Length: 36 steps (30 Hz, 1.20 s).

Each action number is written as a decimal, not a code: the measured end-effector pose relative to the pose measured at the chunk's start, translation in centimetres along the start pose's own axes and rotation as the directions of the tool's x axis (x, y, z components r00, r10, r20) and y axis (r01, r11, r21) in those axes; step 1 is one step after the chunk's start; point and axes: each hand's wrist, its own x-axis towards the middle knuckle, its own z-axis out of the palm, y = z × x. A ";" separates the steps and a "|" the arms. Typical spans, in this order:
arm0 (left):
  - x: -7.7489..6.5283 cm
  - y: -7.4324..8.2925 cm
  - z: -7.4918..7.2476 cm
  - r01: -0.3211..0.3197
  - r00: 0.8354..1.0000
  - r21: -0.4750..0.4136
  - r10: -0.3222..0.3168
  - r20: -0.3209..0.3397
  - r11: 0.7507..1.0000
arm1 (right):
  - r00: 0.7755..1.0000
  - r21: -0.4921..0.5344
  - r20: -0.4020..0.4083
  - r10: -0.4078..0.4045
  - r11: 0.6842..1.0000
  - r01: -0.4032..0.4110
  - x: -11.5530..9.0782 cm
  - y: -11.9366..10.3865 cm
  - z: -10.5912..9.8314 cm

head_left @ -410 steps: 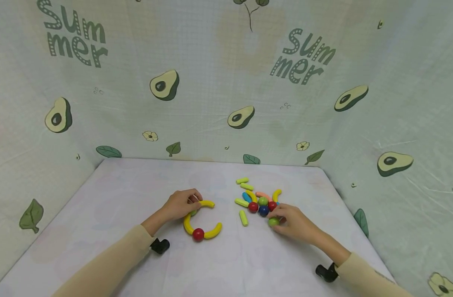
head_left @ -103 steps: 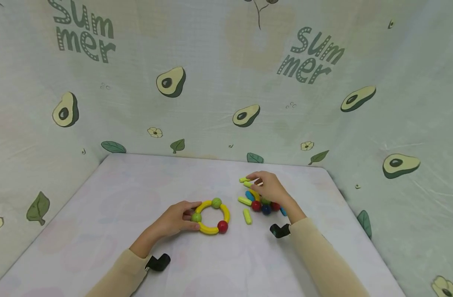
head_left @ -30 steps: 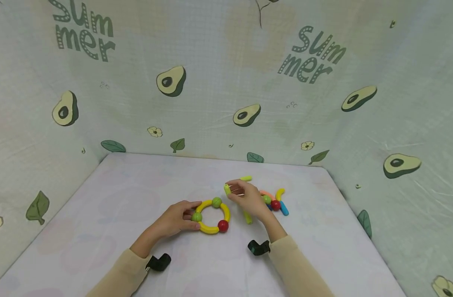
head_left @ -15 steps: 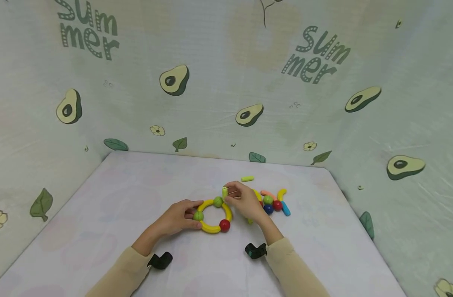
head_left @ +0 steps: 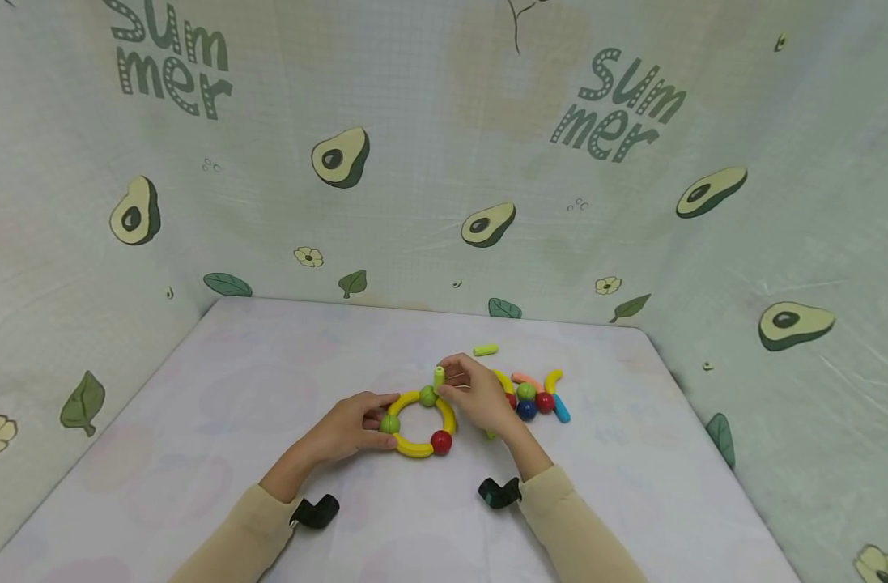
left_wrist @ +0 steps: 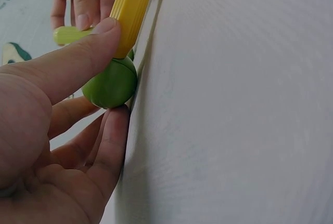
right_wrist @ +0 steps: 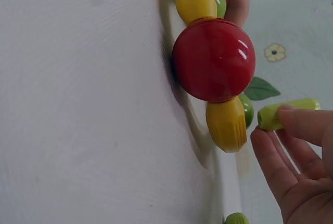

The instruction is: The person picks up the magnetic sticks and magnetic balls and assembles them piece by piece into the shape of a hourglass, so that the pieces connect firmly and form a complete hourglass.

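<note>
A ring of yellow curved pieces (head_left: pixel 415 450), two green balls and a red ball (head_left: pixel 441 442) lies flat on the table. My left hand (head_left: pixel 349 425) holds it at the left green ball (head_left: pixel 389 423); in the left wrist view the thumb presses the yellow piece (left_wrist: pixel 132 13) and fingertips touch the green ball (left_wrist: pixel 112 83). My right hand (head_left: pixel 480 394) pinches a light-green stick (head_left: pixel 439 376) upright at the far green ball (head_left: pixel 428 396). Whether stick and ball touch cannot be told; in the right wrist view the stick's end (right_wrist: pixel 263 117) is close beside the ball.
Right of my right hand lies a cluster: a blue ball (head_left: pixel 527 410), a red ball (head_left: pixel 544 402), a green ball (head_left: pixel 526 392), a blue stick (head_left: pixel 562 409), and curved yellow (head_left: pixel 553 380) and pink (head_left: pixel 527 379) pieces. Another light-green stick (head_left: pixel 486 350) lies behind. Printed cloth walls (head_left: pixel 414 162) surround the table.
The ring was an unclosed arc at first and is now closed. My right hand took a light-green stick from the back and brought it left to the far green ball, turning it upright.
</note>
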 end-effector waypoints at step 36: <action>0.2 -0.2 0.1 0.039 0.999 -0.109 -0.040 -0.009 0.993 | 1.000 0.004 0.029 -0.007 1.000 0.007 1.9 -0.1 1.5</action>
